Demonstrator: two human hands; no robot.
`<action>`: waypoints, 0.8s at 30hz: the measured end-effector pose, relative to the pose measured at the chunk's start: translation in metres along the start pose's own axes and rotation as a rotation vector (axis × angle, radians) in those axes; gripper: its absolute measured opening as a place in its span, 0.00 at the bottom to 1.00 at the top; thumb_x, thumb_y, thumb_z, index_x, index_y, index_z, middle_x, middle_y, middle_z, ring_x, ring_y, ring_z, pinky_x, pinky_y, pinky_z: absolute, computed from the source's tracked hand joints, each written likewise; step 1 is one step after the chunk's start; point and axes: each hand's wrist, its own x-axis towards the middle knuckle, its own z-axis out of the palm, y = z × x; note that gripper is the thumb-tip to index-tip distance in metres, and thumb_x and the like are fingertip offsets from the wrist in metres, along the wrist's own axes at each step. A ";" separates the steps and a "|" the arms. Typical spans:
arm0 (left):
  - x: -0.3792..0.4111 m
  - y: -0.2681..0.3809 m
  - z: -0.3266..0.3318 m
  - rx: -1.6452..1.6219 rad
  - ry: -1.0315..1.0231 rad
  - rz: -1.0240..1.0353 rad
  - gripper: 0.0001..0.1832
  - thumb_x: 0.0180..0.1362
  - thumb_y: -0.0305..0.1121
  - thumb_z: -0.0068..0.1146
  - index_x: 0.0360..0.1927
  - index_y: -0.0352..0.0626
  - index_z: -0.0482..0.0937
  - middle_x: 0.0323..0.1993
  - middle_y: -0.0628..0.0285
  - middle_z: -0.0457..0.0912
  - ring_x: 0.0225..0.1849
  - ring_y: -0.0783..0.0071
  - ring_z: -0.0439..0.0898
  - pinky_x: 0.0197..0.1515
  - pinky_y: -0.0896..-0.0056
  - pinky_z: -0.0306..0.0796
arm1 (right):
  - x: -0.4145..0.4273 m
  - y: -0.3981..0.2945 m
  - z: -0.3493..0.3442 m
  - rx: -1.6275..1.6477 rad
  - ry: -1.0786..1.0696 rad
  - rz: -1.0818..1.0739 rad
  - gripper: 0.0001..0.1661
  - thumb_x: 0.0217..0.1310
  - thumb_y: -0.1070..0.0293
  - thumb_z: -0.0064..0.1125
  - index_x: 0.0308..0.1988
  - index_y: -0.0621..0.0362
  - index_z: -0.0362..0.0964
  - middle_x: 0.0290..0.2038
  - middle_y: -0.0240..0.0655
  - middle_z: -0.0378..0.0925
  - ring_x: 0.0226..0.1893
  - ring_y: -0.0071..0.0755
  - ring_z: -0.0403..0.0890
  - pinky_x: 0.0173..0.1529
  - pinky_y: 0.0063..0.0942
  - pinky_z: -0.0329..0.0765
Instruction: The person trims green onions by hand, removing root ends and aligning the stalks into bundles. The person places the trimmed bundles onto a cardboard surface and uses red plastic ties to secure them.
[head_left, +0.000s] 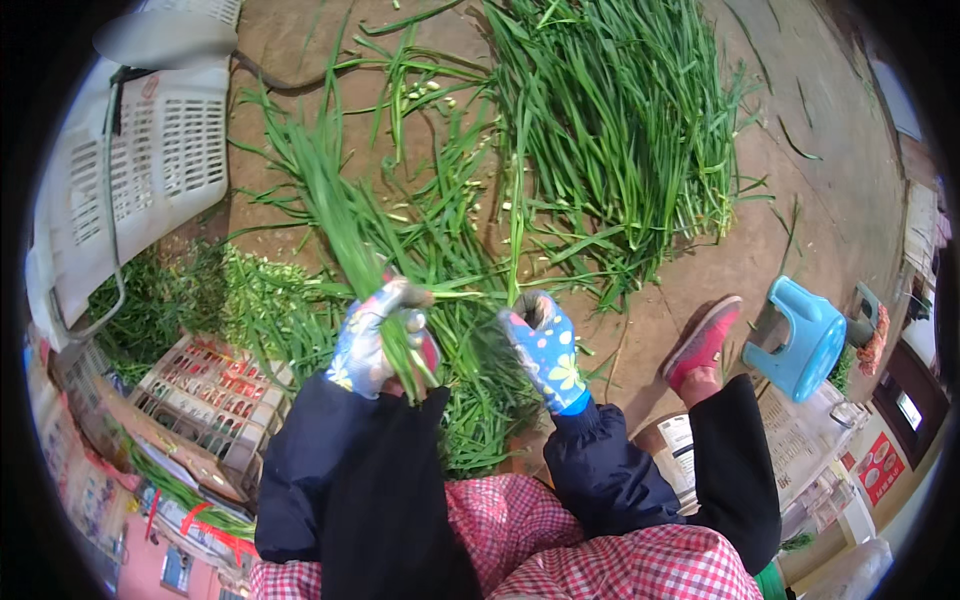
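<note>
My left hand (361, 346), in a patterned work glove, grips a bunch of long green leafy stalks (321, 176), which look like garlic greens. The leaves fan out away from me; the pale stem ends point back toward my sleeve. My right hand (553, 351) wears a blue flowered glove, its thumb and fingers curled together. A thin green stalk (516, 232) runs from its fingertips toward the large pile. That large pile of greens (622, 112) lies ahead on the right. Loose leaves (480, 375) are heaped between and beneath my hands.
White plastic crates stand at the left, one upper (180, 142) and one lower (217, 397). Chopped pale trimmings (266, 289) lie between them. A blue plastic stool (802, 337) is at the right, past my pink shoe (701, 341). Scraps litter the brown floor (817, 195).
</note>
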 end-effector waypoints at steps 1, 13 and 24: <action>-0.002 0.004 0.007 0.038 0.045 -0.054 0.14 0.62 0.36 0.51 0.45 0.36 0.73 0.37 0.56 0.79 0.29 0.73 0.77 0.24 0.74 0.72 | -0.005 0.003 0.010 0.067 -0.010 0.013 0.11 0.55 0.68 0.61 0.37 0.63 0.71 0.27 0.32 0.73 0.26 0.18 0.70 0.31 0.19 0.69; 0.012 -0.002 0.014 0.156 0.044 0.012 0.14 0.60 0.31 0.54 0.47 0.35 0.74 0.32 0.63 0.77 0.24 0.79 0.74 0.20 0.80 0.69 | -0.024 -0.004 0.030 -0.328 -0.140 -0.388 0.16 0.51 0.67 0.61 0.41 0.59 0.73 0.33 0.41 0.78 0.32 0.41 0.80 0.37 0.33 0.75; -0.036 0.053 0.007 -0.321 -0.392 0.545 0.14 0.65 0.39 0.45 0.43 0.37 0.74 0.35 0.58 0.73 0.26 0.74 0.68 0.18 0.78 0.63 | 0.017 -0.007 -0.012 -0.389 0.163 -0.588 0.21 0.51 0.66 0.61 0.47 0.56 0.71 0.27 0.39 0.75 0.28 0.43 0.76 0.31 0.34 0.72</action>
